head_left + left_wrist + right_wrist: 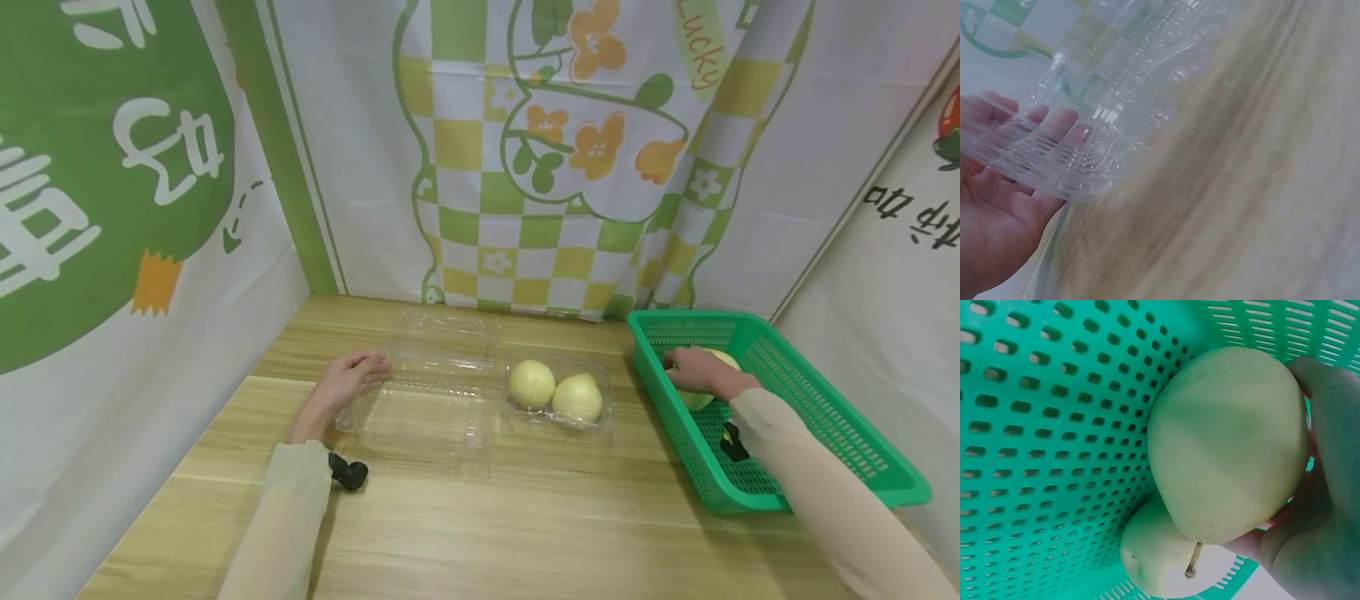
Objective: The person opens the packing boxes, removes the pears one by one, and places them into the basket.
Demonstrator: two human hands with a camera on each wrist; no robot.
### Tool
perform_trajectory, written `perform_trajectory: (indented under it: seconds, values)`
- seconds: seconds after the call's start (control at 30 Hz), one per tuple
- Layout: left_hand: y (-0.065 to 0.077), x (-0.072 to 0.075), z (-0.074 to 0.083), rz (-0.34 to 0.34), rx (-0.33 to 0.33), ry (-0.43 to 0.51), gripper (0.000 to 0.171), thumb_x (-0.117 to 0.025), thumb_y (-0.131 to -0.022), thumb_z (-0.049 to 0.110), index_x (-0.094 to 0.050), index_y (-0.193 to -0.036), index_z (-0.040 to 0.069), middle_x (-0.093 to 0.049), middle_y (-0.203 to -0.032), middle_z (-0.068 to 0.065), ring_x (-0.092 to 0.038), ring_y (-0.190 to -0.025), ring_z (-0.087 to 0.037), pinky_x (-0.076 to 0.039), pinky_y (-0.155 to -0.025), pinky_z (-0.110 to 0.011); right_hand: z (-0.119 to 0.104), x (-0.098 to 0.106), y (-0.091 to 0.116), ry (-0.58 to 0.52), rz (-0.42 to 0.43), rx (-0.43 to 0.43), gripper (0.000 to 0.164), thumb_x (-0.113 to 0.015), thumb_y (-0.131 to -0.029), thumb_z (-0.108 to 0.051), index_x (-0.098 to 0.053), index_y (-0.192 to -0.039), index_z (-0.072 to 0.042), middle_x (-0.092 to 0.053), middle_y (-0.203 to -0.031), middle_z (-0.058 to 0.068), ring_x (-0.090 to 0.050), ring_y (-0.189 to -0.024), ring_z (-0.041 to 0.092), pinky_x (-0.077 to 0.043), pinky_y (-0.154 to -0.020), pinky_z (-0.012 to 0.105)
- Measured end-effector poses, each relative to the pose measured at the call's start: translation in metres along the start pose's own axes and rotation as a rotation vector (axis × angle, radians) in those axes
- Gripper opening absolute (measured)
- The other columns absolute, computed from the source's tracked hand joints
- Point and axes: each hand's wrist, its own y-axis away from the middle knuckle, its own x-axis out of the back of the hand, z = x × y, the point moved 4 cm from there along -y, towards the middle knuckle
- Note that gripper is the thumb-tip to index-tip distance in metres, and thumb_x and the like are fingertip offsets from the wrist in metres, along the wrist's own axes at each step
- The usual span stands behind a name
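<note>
In the green basket my right hand holds a pale yellow pear, fingers and thumb curved round one side of it. A second pear lies just under it on the basket's perforated floor. At the left, my left hand touches the side of an open clear plastic clamshell box, its lid folded back toward the curtain. The fingers show through the clear plastic, fairly straight and loose. Between the clamshell and the basket, two pears sit side by side in another clear box.
The green plastic basket stands at the right of the wooden table, its long rim slanting toward me. A patterned curtain hangs behind the table, with printed cloth walls at both sides.
</note>
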Motion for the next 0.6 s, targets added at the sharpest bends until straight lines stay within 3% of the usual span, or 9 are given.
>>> perform_trajectory:
  seconds: [0.43,0.6]
  values:
    - [-0.002,0.003,0.000,-0.011,-0.002,0.004,0.053,-0.043,-0.106,0.031,-0.039,-0.146,-0.003,-0.049,-0.144,-0.026,-0.050,-0.133,-0.037,-0.048,-0.108,-0.038,0.000,0.003,0.004,-0.013,0.019,-0.006,0.046,-0.049,-0.100,-0.035,-0.063,-0.120,0.004,-0.068,-0.114,0.025,-0.066,-0.098,0.037,-0.056,-0.079,0.050]
    - [-0.002,0.004,-0.001,-0.007,-0.001,0.017,0.052,-0.044,-0.106,0.030,-0.041,-0.145,-0.003,-0.050,-0.143,-0.026,-0.051,-0.133,-0.036,-0.050,-0.106,-0.036,-0.002,0.011,0.005,-0.003,0.067,0.021,0.035,-0.050,-0.100,-0.027,-0.066,-0.111,0.002,-0.070,-0.105,0.021,-0.067,-0.091,0.035,-0.056,-0.077,0.050]
